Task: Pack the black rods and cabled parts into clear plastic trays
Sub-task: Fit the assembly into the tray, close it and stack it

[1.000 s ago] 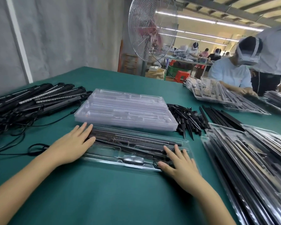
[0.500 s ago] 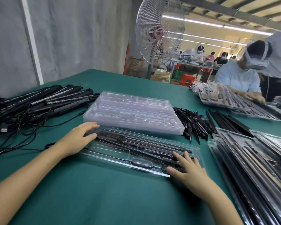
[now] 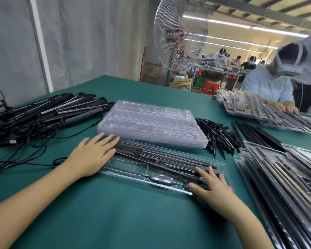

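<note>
Pressing seemingly one tray (image 3: 129,177): left hand (image 3: 92,155), right hand (image 3: 214,189).

Bare counter (image 3: 115,221) lies open on the near side of the filled tray (image 3: 160,169). The empty tray stack (image 3: 151,123) blocks behind it, cabled rods (image 3: 43,115) lie to the left, packed trays (image 3: 285,186) to the right, and loose spikes (image 3: 217,133) fill the gap between.

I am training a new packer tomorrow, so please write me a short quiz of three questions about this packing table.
1. True or false: the left hand and the right hand lie flat on the ends of the filled tray.
2. What lies just behind that tray? A) a red stool B) the stack of empty trays C) a cardboard box
3. Fill in: the cabled rods lie piled on the person's ____ side.
Key: 1 true; 2 B; 3 left.
</note>
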The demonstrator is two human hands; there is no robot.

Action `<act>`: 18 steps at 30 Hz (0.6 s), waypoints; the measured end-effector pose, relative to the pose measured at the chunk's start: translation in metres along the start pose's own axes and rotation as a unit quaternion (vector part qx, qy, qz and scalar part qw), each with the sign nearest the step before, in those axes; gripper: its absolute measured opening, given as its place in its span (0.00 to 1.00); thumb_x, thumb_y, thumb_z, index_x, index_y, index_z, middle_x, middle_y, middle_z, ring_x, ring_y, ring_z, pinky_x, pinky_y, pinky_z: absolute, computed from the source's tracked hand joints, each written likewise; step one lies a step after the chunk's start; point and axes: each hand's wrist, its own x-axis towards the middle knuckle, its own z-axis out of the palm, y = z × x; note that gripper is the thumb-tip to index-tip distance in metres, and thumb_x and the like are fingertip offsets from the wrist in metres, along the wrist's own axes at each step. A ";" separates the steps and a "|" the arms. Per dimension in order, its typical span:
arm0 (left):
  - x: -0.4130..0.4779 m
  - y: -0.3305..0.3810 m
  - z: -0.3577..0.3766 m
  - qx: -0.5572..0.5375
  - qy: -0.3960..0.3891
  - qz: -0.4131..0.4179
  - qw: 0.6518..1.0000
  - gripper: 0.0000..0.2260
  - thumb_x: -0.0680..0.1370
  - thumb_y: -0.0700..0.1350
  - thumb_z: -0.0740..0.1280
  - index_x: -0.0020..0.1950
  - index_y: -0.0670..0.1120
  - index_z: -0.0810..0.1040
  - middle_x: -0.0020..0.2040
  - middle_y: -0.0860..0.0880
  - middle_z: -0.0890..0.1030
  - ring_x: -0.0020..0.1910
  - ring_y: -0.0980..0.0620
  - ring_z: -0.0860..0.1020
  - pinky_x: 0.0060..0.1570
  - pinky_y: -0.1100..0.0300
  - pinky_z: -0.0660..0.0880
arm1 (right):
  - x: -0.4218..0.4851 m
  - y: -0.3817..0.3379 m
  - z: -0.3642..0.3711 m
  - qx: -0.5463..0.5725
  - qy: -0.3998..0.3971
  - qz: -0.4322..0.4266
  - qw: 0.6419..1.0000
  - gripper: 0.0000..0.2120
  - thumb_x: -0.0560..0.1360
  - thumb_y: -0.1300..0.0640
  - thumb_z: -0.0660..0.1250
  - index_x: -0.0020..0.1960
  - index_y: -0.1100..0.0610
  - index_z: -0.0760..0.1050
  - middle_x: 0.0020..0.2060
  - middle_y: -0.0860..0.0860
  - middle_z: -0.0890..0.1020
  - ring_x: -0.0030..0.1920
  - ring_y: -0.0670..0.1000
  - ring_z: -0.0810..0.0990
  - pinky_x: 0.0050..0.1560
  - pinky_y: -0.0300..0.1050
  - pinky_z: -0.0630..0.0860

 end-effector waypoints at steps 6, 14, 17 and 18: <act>-0.002 0.006 -0.009 -0.164 -0.057 0.087 0.981 0.24 0.76 0.66 0.44 0.71 0.68 0.44 0.72 0.68 0.47 0.73 0.66 0.42 0.73 0.59 0.49 | -0.001 -0.002 0.001 -0.001 0.006 0.003 1.000 0.31 0.76 0.36 0.57 0.75 0.37 0.49 0.77 0.46 0.42 0.76 0.56 0.40 0.73 0.56 0.43; -0.003 0.011 -0.013 -0.049 -0.133 0.083 0.986 0.29 0.68 0.73 0.40 0.67 0.72 0.35 0.71 0.64 0.33 0.69 0.65 0.32 0.73 0.49 0.42 | -0.008 -0.006 0.002 -0.006 0.026 0.002 1.000 0.31 0.76 0.37 0.58 0.75 0.39 0.50 0.77 0.47 0.44 0.76 0.56 0.41 0.73 0.56 0.44; -0.006 0.014 -0.008 -0.046 -0.120 0.074 0.989 0.29 0.68 0.72 0.38 0.67 0.70 0.34 0.71 0.62 0.32 0.69 0.63 0.31 0.73 0.49 0.40 | -0.011 -0.011 0.001 -0.019 0.065 -0.016 0.998 0.30 0.77 0.41 0.60 0.75 0.42 0.53 0.77 0.48 0.49 0.76 0.55 0.42 0.73 0.56 0.46; -0.007 0.014 -0.007 -0.052 -0.114 0.070 0.990 0.29 0.68 0.72 0.38 0.67 0.70 0.34 0.71 0.62 0.32 0.70 0.62 0.31 0.73 0.49 0.41 | -0.011 -0.014 0.002 -0.019 0.085 -0.049 0.995 0.29 0.78 0.44 0.61 0.75 0.43 0.54 0.77 0.48 0.51 0.77 0.53 0.43 0.74 0.55 0.47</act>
